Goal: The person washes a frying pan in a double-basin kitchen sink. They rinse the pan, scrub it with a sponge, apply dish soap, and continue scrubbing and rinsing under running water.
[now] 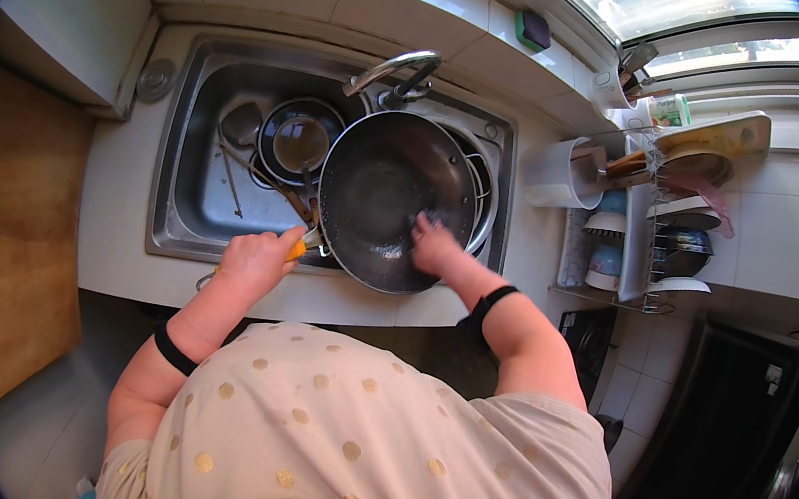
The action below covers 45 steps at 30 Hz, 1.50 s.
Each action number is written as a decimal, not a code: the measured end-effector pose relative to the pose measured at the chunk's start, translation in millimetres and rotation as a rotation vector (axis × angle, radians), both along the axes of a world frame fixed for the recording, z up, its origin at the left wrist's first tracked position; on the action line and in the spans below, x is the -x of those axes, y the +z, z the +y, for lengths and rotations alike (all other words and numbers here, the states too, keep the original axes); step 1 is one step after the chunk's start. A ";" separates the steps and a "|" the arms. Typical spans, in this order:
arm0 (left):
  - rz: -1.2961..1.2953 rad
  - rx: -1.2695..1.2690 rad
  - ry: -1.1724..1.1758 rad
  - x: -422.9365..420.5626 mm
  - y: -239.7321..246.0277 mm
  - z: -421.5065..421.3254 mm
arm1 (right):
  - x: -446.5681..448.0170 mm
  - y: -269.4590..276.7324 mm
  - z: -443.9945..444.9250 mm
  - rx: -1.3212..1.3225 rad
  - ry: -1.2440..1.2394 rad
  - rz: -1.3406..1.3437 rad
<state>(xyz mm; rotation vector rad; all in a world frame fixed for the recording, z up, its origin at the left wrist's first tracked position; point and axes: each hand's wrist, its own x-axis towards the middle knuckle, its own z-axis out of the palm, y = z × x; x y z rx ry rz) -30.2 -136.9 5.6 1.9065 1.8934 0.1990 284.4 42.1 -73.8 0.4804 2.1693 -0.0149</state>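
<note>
A dark wok point(378, 179) lies tilted over the right part of the steel double sink. My left hand point(258, 257) is closed around its handle, whose yellow-orange part point(296, 249) shows by my thumb. Inside the wok, my right hand point(434, 245) rests its fingertips low on the right side of the inner wall, by a wet, shiny patch. Whether those fingers hold a small scrubber, I cannot tell. The curved faucet point(401, 68) stands just behind the wok's rim.
The left basin point(186, 199) holds a ladle point(240, 124), a round pan with a bowl of cloudy liquid point(300, 144), and utensils. A dish rack point(641, 228) with bowls stands right, beside a translucent container point(557, 172). A sponge point(533, 31) lies on the ledge.
</note>
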 end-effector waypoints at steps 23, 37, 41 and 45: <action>-0.055 -0.008 0.002 5.2 -1.7 2.7 | -3.3 -7.0 7.7 -0.057 -0.347 0.262; -0.083 -0.010 0.034 6.8 -2.0 2.4 | -3.2 9.8 -1.2 -0.112 -0.281 0.190; -0.085 0.022 0.026 9.8 -2.5 6.9 | -13.8 2.9 -14.6 -0.018 -0.211 0.133; -0.090 0.011 0.047 6.9 -2.5 4.7 | -10.5 2.7 2.8 -0.472 -0.052 0.253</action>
